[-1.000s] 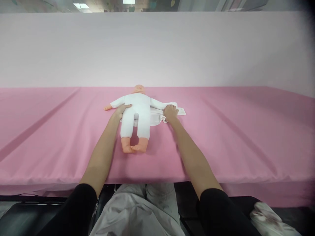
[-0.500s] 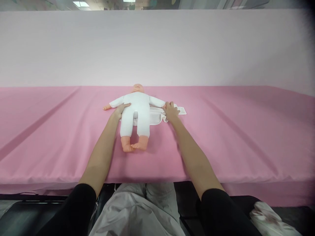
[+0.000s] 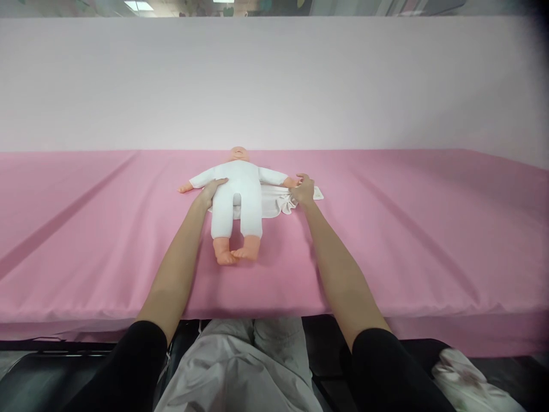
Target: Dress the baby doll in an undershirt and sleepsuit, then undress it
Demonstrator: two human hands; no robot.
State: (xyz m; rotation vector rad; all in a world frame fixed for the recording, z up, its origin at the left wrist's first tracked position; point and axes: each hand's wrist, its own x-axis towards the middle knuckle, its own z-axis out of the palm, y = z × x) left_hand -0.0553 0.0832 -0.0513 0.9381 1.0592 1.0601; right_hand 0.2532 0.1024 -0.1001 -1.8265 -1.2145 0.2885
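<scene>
1. Baby doll in a white soft-cloth romper (image 3: 237,191) — lay on its back on the pink cloth-covered table (image 3: 407,229), head toward the pale pink back wall (image 3: 274,86), bare feet toward the person.
2. White folded cloth garment (image 3: 274,201) — lay under the doll's trunk, most of it out on the doll's right-hand side in view; judged not yet wrapped or fastened, so the dressing looked barely begun.
3. Left hand (image 3: 211,191) — rested flat on the doll's flank, fingers spread, gripping nothing.
4. Right hand (image 3: 304,190) — fingers curled, pinching the garment's edge beside the doll's arm.
5. Hard to make out — the garment's kind and how much lay beneath the doll.
</scene>
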